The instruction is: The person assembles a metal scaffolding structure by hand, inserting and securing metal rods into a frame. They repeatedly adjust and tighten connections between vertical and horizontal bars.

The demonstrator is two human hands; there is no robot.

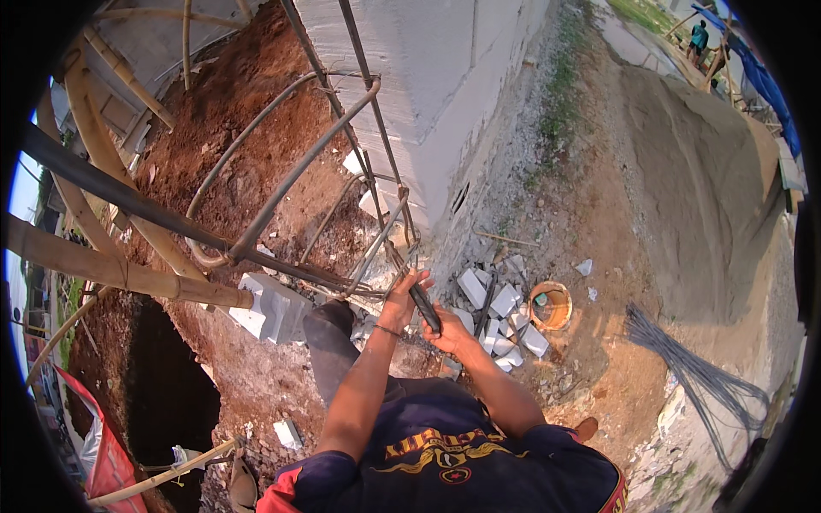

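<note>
A black-handled tool that looks like pincers slants up toward the lower end of a steel rebar cage. My right hand is closed around the near end of its handles. Just left of the tool, my left hand has its fingers bent close to the bars; what they pinch is hidden. The tool's head merges with the dark bars, so its grip there is unclear. Bent stirrups loop around the long bars, which stretch left and upward along a white wall corner.
Bamboo poles cross at left above a deep pit. White block rubble and an orange-rimmed bucket lie right of my hands. Farther right are a wire bundle and a sand pile. People are far off.
</note>
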